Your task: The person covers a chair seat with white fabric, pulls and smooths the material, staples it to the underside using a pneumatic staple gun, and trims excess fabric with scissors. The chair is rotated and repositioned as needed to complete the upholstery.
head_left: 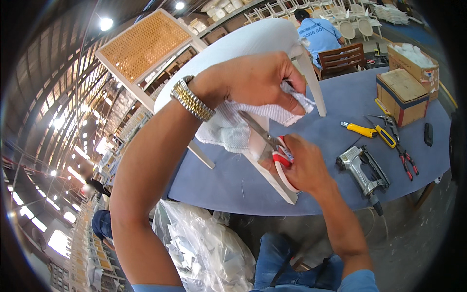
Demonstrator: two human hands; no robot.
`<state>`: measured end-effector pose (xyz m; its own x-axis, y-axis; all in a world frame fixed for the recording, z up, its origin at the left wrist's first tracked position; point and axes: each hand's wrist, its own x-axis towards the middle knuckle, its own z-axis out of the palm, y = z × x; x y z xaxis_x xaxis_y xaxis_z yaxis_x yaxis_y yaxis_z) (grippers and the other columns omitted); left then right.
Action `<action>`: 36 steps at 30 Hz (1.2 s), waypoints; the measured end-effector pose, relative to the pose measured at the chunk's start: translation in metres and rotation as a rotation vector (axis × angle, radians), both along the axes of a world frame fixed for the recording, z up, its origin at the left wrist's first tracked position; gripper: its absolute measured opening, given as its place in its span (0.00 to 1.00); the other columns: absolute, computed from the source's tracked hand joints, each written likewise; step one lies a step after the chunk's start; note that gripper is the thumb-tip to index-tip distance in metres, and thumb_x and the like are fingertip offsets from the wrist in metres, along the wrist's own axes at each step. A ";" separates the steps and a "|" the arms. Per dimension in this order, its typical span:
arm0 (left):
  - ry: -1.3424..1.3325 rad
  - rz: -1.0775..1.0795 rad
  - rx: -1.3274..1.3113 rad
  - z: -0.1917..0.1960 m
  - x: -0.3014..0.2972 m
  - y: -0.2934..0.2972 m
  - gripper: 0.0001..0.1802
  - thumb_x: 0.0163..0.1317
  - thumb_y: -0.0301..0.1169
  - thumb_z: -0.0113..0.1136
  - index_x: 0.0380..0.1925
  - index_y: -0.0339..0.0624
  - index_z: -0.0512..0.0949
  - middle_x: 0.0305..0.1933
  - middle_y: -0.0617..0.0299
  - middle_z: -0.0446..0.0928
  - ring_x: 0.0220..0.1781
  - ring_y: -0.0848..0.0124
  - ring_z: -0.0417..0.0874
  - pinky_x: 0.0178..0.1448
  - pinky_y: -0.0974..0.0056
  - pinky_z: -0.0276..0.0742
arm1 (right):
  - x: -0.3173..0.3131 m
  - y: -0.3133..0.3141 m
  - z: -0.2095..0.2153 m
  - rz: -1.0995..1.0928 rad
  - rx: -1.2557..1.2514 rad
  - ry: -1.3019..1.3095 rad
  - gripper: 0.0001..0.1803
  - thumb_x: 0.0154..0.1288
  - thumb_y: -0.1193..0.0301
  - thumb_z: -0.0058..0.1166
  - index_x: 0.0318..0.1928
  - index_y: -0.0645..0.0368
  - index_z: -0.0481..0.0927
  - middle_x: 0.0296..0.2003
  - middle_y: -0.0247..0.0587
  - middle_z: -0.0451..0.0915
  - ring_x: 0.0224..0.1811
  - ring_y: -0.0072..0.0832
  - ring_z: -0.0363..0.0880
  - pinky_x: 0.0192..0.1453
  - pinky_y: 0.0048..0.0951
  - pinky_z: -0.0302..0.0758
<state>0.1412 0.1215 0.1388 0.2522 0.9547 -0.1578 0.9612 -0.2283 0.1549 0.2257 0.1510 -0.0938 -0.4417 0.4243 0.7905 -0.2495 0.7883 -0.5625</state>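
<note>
A chair with a cane back (pixel 146 46) and a white padded seat (pixel 243 41) lies tipped on the table, its pale wooden legs (pixel 311 82) pointing down. Loose white fabric (pixel 226 131) hangs from the seat's edge. My left hand (pixel 265 80) pinches a fold of this fabric between thumb and fingers. Below it, my right hand (pixel 304 163) grips scissors (pixel 277 148) with red and white handles. Their blades point up and left, against the fabric beside a chair leg. Whether the blades are parted is hard to make out.
A staple gun (pixel 362 170), a yellow utility knife (pixel 359 129), pliers (pixel 404 158) and a cardboard box (pixel 403 95) lie on the right of the blue-grey table (pixel 219 187). A plastic bag of scraps (pixel 204 246) stands below. Another person (pixel 318 36) sits beyond the table.
</note>
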 end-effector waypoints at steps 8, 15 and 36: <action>-0.026 -0.027 0.090 -0.007 -0.010 0.003 0.12 0.60 0.34 0.74 0.37 0.36 0.87 0.29 0.71 0.82 0.32 0.82 0.75 0.40 0.72 0.73 | -0.013 0.007 0.007 -0.023 0.041 0.055 0.30 0.54 0.50 0.73 0.39 0.64 0.77 0.30 0.46 0.77 0.28 0.50 0.79 0.31 0.45 0.75; -0.024 0.000 0.143 -0.002 -0.011 0.002 0.13 0.60 0.35 0.74 0.38 0.36 0.87 0.28 0.71 0.81 0.30 0.84 0.74 0.36 0.72 0.72 | -0.011 0.008 -0.001 -0.033 0.042 0.077 0.29 0.52 0.51 0.75 0.39 0.64 0.78 0.29 0.43 0.77 0.28 0.44 0.80 0.31 0.41 0.75; -0.159 0.010 0.178 -0.005 -0.013 0.008 0.15 0.61 0.38 0.74 0.39 0.38 0.88 0.26 0.73 0.81 0.26 0.85 0.71 0.30 0.71 0.68 | 0.002 0.024 0.028 -0.176 0.183 -0.020 0.27 0.55 0.48 0.71 0.37 0.61 0.81 0.30 0.45 0.79 0.29 0.49 0.82 0.31 0.46 0.77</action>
